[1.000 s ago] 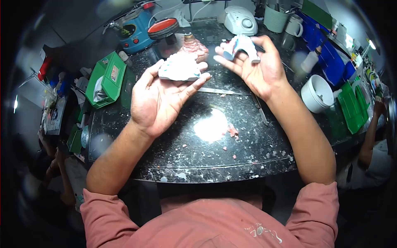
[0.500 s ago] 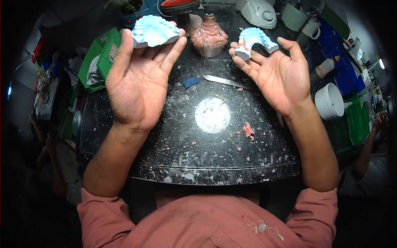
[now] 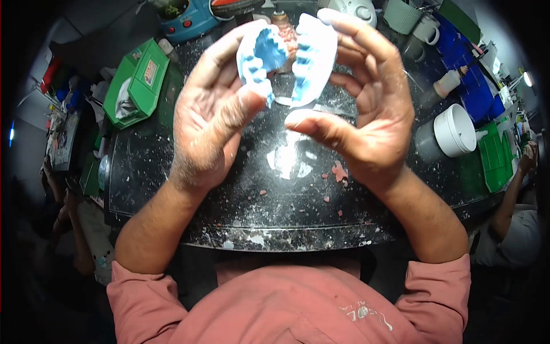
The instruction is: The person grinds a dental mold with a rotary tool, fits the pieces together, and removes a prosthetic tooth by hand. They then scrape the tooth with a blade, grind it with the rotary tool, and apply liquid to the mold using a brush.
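Observation:
My left hand grips a light-blue dental cast with its thumb on the near end and fingers behind it. Its teeth and hollow palate face to the right. A second, horseshoe-shaped dental cast is in my right hand, fingers curled around its outer side and thumb below it. The two casts stand on edge side by side, teeth turned toward each other, with a gap between. Part of a metal blade lies on the bench beyond my right thumb.
Pink scraps and white specks dot the black bench. A green bin stands at left, a blue device behind. A white tub, mug and bottle are at right. The pink-crusted object is partly hidden.
Both hands have moved inward, bringing the casts close together. The casts have turned from lying on the fingers to standing on edge, and the fingers have closed around them.

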### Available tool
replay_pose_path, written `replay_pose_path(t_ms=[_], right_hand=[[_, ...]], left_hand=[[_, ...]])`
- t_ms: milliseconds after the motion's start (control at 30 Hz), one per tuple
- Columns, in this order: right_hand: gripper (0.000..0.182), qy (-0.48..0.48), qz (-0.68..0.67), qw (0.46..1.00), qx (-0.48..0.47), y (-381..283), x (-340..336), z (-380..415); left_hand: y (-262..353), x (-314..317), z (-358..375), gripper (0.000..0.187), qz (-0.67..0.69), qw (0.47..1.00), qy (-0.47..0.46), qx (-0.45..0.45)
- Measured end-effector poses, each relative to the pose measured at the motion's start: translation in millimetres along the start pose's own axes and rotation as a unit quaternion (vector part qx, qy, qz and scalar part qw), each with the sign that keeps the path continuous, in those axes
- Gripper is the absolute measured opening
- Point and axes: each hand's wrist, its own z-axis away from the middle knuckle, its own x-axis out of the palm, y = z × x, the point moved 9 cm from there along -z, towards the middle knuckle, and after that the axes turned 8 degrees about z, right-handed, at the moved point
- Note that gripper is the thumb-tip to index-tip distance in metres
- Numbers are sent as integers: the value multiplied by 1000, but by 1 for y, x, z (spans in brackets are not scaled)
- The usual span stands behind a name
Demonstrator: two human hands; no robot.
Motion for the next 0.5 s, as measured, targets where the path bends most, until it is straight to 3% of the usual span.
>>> replay_pose_path(t_ms=[100, 500], right_hand=[[89, -14, 90, 995, -28, -7, 1, 2], [80, -41, 102, 992, -58, -9, 7, 0]], left_hand=[[0, 3, 3, 70, -15, 1000, 16, -4], [2, 8, 1, 78, -54, 998, 13, -9]])
